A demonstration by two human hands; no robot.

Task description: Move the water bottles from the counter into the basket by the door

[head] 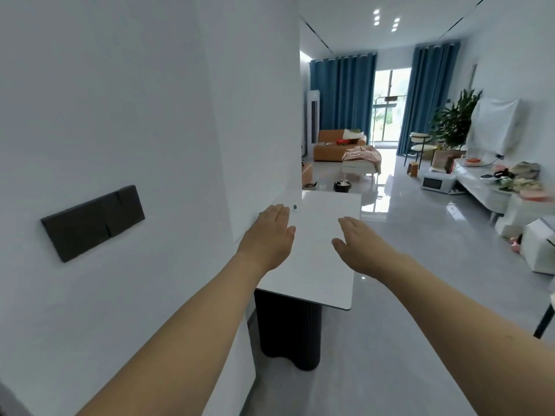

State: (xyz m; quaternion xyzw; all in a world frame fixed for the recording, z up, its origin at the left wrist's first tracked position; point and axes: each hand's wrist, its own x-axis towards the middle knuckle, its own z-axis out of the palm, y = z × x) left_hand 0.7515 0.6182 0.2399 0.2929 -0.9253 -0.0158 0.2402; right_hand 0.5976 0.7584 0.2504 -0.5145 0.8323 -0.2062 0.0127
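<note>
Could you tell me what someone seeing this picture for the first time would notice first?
Two bare forearms stretch forward from the bottom edge, the left hand and right hand both open, palms down, over a white table top beside the wall. A dark switch panel stands out on the white wall at left. Beyond, blue curtains frame a bright glass door at the far end of a glossy-floored living room.

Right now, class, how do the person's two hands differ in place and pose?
The left hand reaches farther, over the white counter's wall-side edge, near a small dark object; the right hand hangs back, at the counter's open side. The left thumb points right; the right thumb points left. Both are open, palms down, holding nothing.
</note>
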